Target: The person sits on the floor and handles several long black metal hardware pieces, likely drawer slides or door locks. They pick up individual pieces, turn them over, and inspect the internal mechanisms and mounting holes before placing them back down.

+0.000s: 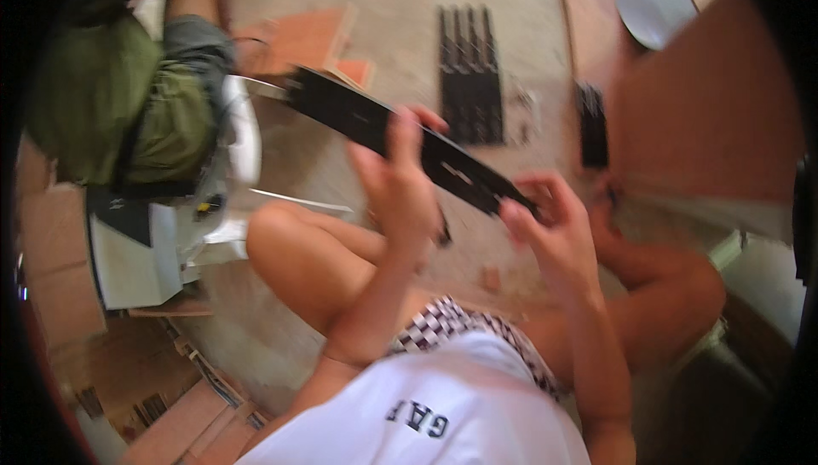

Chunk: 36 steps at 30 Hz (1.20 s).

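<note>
A long, flat black bar [336,111] with slots near one end is held up in front of me, slanting down to the right. My left hand [399,171] wraps round its middle, with the thumb across the top face. At the slotted lower end, the fingers and thumb of my right hand [550,218] close on the bar. The bar's exact kind does not show. Several slim black pieces [471,77] lie side by side on the floor beyond my hands. Small blurred bits [524,115] lie to the right of them.
Brown boards [294,43] lie at the far left, near a green bag [102,107] and a white chair [244,137]. A large brown panel [711,107] stands at the right, beside more black pieces [592,128]. Cartons [60,243] stand at the left edge.
</note>
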Tool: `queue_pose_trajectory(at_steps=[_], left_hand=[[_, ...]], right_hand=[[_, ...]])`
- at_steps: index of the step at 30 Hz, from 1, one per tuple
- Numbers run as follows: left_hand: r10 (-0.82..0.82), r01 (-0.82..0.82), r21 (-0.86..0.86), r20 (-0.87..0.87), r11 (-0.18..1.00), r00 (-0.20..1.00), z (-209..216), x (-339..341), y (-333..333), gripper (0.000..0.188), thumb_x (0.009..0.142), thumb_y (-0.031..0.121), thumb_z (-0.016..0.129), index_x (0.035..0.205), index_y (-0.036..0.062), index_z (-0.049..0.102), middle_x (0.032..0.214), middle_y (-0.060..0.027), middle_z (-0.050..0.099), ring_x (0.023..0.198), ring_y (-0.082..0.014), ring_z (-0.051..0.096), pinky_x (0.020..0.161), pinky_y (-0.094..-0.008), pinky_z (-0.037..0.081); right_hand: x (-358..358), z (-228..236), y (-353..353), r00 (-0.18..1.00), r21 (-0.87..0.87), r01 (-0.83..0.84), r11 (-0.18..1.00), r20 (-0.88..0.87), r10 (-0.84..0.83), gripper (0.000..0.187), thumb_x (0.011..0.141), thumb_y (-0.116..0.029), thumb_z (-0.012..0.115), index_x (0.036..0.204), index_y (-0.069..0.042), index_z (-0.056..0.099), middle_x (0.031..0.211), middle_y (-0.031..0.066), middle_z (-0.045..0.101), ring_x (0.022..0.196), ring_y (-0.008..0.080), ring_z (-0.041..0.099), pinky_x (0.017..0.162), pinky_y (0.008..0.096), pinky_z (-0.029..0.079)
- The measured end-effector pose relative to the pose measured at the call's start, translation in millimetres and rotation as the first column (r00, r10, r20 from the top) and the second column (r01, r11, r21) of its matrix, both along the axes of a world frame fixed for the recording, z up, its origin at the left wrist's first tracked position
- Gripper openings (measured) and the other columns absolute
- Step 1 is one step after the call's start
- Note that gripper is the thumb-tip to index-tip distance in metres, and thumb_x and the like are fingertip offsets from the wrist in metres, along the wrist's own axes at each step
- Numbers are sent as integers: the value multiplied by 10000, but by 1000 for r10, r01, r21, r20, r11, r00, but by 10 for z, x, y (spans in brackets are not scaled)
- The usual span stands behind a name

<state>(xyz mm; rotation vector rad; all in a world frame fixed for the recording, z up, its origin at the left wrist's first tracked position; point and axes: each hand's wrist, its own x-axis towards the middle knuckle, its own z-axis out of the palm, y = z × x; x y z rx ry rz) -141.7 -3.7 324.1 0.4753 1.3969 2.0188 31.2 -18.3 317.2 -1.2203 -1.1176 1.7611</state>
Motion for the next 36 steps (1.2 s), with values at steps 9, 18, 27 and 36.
queue_pose_trajectory(at_steps=[9,18,27,36], left_hand=[[-123,132,-20,254,991,959,-230,-222,41,187,1057,229,616,1109,94,498,877,-62,663,746,-137,647,651,-291,537],[-326,120,358,597,926,733,-438,-433,133,250,1014,319,666,1052,105,542,756,-27,559,757,-147,653,829,-414,565],[-684,159,716,540,680,490,-2,-566,17,431,1031,388,555,1396,161,537,1164,-178,686,909,-265,686,922,-530,570],[-713,203,719,529,665,461,-183,-521,-119,541,1118,514,403,1482,121,481,1282,-120,674,964,-219,681,984,-454,576]], right_hand=[[4,131,-125,931,97,-255,962,295,217,294,905,-188,806,1066,33,702,855,48,716,745,120,703,603,267,536],[-191,372,-378,862,723,-381,577,504,-62,257,978,-116,691,1196,10,638,990,152,638,804,254,625,727,375,518],[-317,629,-526,918,787,-385,482,382,109,602,758,-67,889,1317,-47,667,1259,199,637,1056,329,639,907,428,541],[-319,493,-552,893,843,-444,302,444,73,743,659,-112,937,1357,-92,684,1391,213,573,1220,359,596,997,463,524]])
